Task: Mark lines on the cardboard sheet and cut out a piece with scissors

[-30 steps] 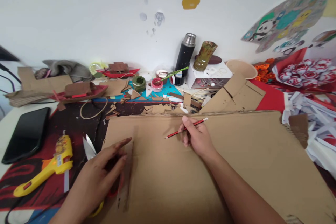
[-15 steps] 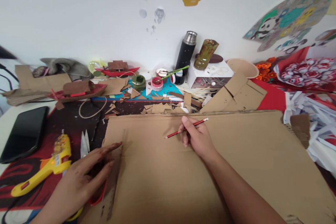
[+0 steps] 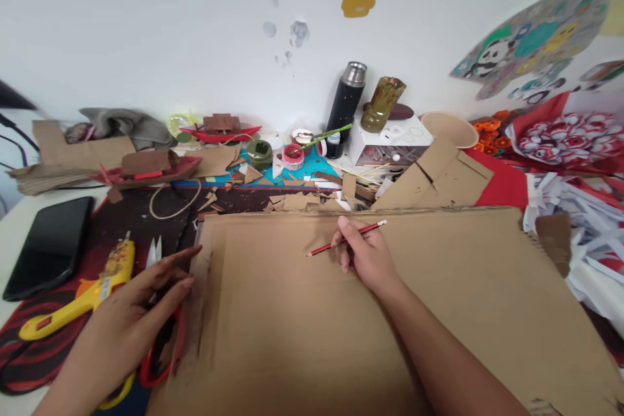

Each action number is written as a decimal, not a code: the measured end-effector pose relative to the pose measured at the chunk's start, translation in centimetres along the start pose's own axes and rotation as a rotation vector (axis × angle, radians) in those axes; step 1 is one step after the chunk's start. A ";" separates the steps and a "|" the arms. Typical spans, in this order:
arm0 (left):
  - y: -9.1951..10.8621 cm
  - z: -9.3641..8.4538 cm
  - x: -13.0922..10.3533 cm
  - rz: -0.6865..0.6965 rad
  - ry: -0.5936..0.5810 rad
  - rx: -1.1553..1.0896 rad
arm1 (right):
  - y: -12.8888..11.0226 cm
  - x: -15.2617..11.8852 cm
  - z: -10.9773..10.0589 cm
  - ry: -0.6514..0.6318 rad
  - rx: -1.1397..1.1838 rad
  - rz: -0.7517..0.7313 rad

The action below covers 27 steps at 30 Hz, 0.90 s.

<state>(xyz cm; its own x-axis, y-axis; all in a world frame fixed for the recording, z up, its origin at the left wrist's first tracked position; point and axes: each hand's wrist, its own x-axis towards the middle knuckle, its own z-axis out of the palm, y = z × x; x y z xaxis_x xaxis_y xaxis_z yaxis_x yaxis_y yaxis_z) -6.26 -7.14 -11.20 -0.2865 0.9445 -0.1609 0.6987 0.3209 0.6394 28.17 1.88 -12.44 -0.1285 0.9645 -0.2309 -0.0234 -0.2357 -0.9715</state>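
Observation:
A large brown cardboard sheet (image 3: 302, 325) lies in front of me. My right hand (image 3: 365, 253) rests over its upper middle, fingers closed around a red-and-black pencil (image 3: 322, 249) whose tip points left. At the sheet's left edge, my left hand (image 3: 141, 305) has its index finger and thumb stretched out and apart. Their tips are at a see-through, stained strip, which looks like a ruler (image 3: 201, 312), lying lengthwise along that edge. Scissors (image 3: 163, 354) with red handles lie partly hidden beneath the left hand.
Left of the sheet are a yellow glue gun (image 3: 104, 289) and a black phone (image 3: 49, 247). Behind stand two model boats (image 3: 149, 168), paint jars (image 3: 260, 154), a black flask (image 3: 346, 101) and cardboard scraps (image 3: 302, 201). White paper strips (image 3: 592, 227) crowd the right side.
My left hand has moved left, and the see-through strip has shifted left with it to the cardboard's edge. The right hand and pencil have stayed almost in place.

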 end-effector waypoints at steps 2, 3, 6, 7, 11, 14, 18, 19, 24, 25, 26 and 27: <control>-0.3 0.1 0.6 0.008 -0.050 0.010 | -0.1 0.0 0.1 0.001 -0.007 0.002; -0.5 0.2 0.9 0.013 -0.079 0.014 | -0.1 0.0 0.2 0.003 -0.012 0.006; -0.7 0.6 1.6 0.026 -0.121 0.030 | -0.1 0.1 0.3 0.018 -0.009 0.023; -0.6 0.6 1.7 0.034 -0.127 0.033 | -0.1 0.1 0.3 0.023 -0.007 0.028; 0.2 0.4 1.8 0.091 -0.146 0.056 | 0.0 0.1 0.3 0.032 -0.031 0.031; 0.8 0.0 1.7 0.120 -0.167 0.081 | 0.0 0.2 0.4 0.038 -0.050 0.025; 1.1 -0.1 1.6 0.128 -0.175 0.109 | 0.1 0.2 0.5 0.048 -0.066 0.009; 1.0 0.0 1.6 0.131 -0.177 0.115 | 0.1 0.2 0.6 0.052 -0.070 0.008; 0.2 0.4 2.0 0.128 -0.216 0.140 | 0.0 0.2 0.7 0.069 -0.074 -0.001; 0.2 0.4 2.0 0.128 -0.221 0.148 | 0.0 0.2 0.8 0.072 -0.073 -0.005; 0.2 0.4 2.1 0.129 -0.227 0.155 | 0.1 0.2 0.8 0.077 -0.071 -0.007; 0.2 0.3 2.1 0.131 -0.229 0.165 | 0.2 0.2 0.7 0.083 -0.069 -0.007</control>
<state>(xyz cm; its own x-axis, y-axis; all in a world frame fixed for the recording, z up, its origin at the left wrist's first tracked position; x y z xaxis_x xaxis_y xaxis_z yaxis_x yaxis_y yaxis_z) -6.49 -5.05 -11.66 -0.0448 0.9640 -0.2620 0.8221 0.1846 0.5386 27.41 1.95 -12.60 -0.0459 0.9734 -0.2246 0.0449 -0.2226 -0.9739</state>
